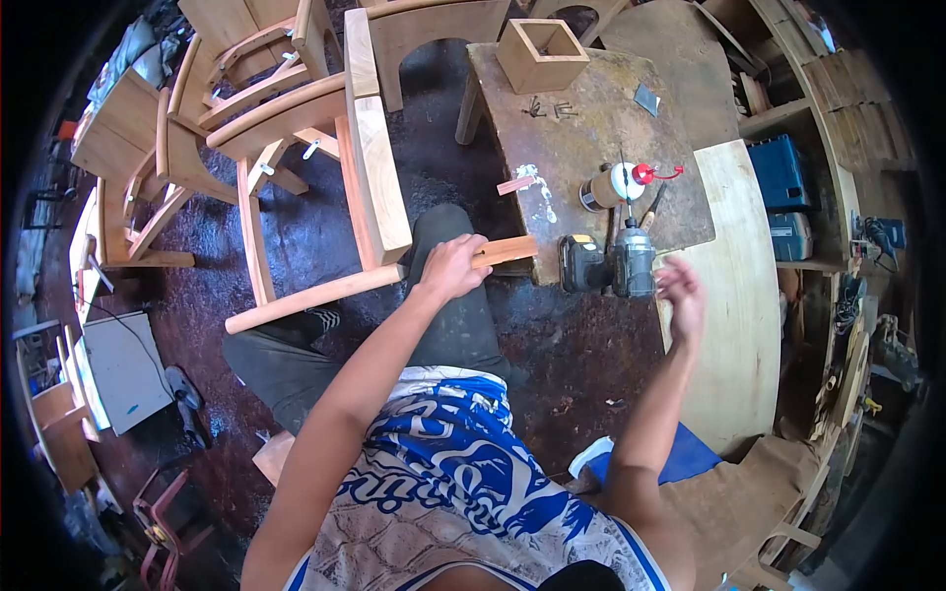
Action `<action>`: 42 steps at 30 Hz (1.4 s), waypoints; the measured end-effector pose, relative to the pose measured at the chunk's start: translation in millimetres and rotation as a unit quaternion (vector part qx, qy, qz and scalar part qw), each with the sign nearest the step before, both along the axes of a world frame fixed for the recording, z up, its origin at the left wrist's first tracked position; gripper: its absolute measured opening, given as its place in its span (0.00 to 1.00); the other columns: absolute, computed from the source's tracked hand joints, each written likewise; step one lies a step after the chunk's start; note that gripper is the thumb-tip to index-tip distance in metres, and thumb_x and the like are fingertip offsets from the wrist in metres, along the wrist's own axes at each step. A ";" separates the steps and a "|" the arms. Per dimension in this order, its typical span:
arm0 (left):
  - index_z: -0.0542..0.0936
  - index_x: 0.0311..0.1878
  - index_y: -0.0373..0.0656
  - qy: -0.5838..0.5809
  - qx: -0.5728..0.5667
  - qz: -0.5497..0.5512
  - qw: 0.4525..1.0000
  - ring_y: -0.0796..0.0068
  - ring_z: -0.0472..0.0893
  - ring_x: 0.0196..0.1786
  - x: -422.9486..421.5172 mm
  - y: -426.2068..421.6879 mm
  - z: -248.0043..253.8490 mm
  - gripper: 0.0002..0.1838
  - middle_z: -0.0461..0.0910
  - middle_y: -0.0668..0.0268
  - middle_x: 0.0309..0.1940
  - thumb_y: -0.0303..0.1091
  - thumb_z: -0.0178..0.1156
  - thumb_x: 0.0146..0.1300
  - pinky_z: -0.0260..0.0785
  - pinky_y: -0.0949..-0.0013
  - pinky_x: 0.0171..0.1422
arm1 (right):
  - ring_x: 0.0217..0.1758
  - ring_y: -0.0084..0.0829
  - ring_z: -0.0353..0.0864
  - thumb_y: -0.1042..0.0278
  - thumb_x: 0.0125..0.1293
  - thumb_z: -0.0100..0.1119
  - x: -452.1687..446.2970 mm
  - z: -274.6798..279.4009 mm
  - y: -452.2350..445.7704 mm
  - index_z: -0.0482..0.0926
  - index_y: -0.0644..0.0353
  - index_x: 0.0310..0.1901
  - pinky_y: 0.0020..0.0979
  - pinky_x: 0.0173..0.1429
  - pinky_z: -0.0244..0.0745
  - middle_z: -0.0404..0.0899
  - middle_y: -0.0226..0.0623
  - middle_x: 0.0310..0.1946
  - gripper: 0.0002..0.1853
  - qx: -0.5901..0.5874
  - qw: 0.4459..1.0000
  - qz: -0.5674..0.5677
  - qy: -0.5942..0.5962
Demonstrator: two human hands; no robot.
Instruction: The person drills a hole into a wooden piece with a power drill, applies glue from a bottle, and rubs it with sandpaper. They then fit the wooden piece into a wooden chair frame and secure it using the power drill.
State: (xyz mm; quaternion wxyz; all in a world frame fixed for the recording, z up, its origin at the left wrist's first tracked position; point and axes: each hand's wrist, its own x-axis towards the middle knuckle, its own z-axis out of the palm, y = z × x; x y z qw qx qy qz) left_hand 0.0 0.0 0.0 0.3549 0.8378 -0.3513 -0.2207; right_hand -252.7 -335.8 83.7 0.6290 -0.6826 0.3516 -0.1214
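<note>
My left hand (pixel 453 268) is closed around a short wooden strip (pixel 507 250), which points right toward the worktable's edge. Beside that hand, a wooden chair frame (pixel 376 187) leans over my lap, with its rounded front leg (pixel 315 297) reaching left. My right hand (pixel 682 298) is raised just right of a cordless drill (pixel 634 261), its fingers loosely bent and apart, with nothing visible in them. The drill rests at the table's near edge, its battery (pixel 583 263) to the left. Behind it stands a glue bottle (pixel 603 189) with a red cap (pixel 643 174).
On the worktable (pixel 552 138) are an open wooden box (pixel 542 54), several screws (pixel 550 108), a small wood piece (pixel 513 185) and a blue-grey sheet (pixel 646 99). More wooden chairs (pixel 128 148) crowd the left. Shelves at right hold a blue case (pixel 778 172).
</note>
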 end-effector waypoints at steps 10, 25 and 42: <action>0.81 0.56 0.44 -0.103 0.146 -0.072 0.981 0.45 0.84 0.49 0.5 -15.6 4.2 0.26 0.83 0.50 0.47 0.34 0.70 0.51 0.77 0.49 0.56 | 0.49 0.26 0.82 0.79 0.53 0.77 61.4 -68.0 99.6 0.77 0.65 0.57 0.32 0.56 0.77 0.82 0.32 0.48 0.28 -0.124 0.972 -0.138 -0.148; 0.86 0.45 0.40 -0.143 0.094 -0.101 0.980 0.46 0.86 0.37 0.0 -18.9 9.6 0.20 0.84 0.52 0.38 0.39 0.66 0.48 0.80 0.50 0.47 | 0.41 0.28 0.83 0.80 0.47 0.69 0.2 14.0 87.4 0.82 0.63 0.46 0.33 0.50 0.78 0.85 0.32 0.38 0.20 -0.105 0.994 -0.039 -0.009; 0.87 0.40 0.42 -0.140 0.121 -0.101 0.978 0.48 0.86 0.38 2.9 -22.3 9.1 0.16 0.82 0.56 0.41 0.38 0.67 0.48 0.80 0.51 0.49 | 0.45 0.49 0.87 0.72 0.41 0.65 45.3 35.3 75.3 0.84 0.62 0.45 0.41 0.53 0.79 0.87 0.49 0.38 0.23 -0.223 0.945 0.124 0.206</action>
